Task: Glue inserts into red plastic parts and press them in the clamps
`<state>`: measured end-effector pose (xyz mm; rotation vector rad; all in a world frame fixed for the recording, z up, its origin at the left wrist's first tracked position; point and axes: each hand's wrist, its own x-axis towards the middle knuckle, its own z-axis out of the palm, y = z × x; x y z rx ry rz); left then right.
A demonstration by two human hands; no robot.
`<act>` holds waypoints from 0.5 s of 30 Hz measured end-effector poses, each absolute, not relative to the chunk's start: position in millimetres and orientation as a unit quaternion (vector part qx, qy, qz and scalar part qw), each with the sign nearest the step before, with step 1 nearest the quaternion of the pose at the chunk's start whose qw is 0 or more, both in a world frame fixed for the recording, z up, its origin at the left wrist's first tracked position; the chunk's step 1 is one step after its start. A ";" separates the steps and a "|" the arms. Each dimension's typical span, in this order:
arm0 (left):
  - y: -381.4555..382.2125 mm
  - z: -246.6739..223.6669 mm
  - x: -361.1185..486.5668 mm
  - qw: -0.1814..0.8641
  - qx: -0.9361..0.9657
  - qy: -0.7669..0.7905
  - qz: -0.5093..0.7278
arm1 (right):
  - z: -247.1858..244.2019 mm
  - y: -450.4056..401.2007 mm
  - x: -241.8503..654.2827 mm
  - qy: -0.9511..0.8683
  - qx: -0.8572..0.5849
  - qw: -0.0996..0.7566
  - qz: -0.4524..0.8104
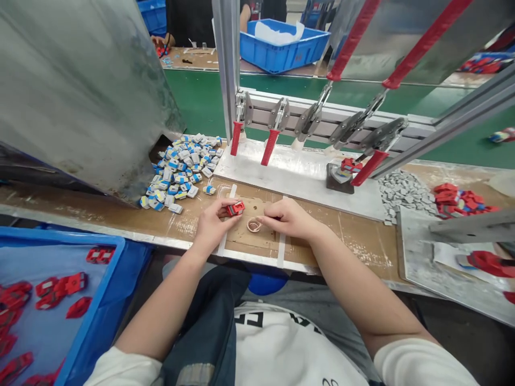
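My left hand (pixel 215 222) is closed around a small red toy car (pixel 236 208), pinched between thumb and fingers above the cardboard (pixel 251 247). To its right, my right hand (pixel 289 217) is closed with the fingertips pressed together at the rim of a small round dish (pixel 253 225). What those fingers hold, if anything, is too small to make out. A pile of small white, blue and yellow blocks (pixel 181 166) lies beyond my left hand. Past my right hand, a red toy car part (pixel 351 165) sits on a dark block (pixel 337 179) beneath a toggle clamp.
Several red-handled toggle clamps (pixel 270 146) hang from a metal frame over a metal plate (pixel 257 170). Small grey pieces (pixel 406 193) and red parts (pixel 458 199) are heaped at right. A blue bin (pixel 118 252) with red cars stands lower left. A co-worker's hand (pixel 161 42) shows across.
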<state>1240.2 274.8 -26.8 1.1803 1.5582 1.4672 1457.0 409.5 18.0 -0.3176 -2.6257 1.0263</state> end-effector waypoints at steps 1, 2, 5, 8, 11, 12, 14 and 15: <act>275.0 -26.6 1240.3 0.337 0.459 0.601 0.560 | 17.1 409.9 1457.3 -0.908 -0.114 0.168 0.367; 275.2 -26.2 1240.4 0.333 0.464 0.604 0.556 | 16.2 409.9 1456.8 -0.899 -0.125 0.191 0.373; 276.0 -25.2 1240.6 0.326 0.473 0.612 0.544 | 13.5 407.9 1449.9 -0.860 -0.199 0.290 0.370; 276.4 -25.1 1240.9 0.323 0.478 0.614 0.538 | 11.0 403.9 1437.7 -0.833 -0.248 0.345 0.355; 276.5 -26.1 1241.5 0.318 0.483 0.612 0.539 | 7.7 400.6 1427.0 -0.835 -0.250 0.348 0.346; 276.6 -26.5 1241.7 0.317 0.485 0.611 0.540 | 6.4 400.1 1424.5 -0.836 -0.249 0.347 0.344; 276.7 -26.9 1242.0 0.313 0.490 0.609 0.539 | 3.8 399.9 1421.2 -0.837 -0.250 0.348 0.341; 276.8 -27.0 1242.1 0.311 0.492 0.609 0.538 | 2.7 400.1 1420.3 -0.837 -0.250 0.347 0.340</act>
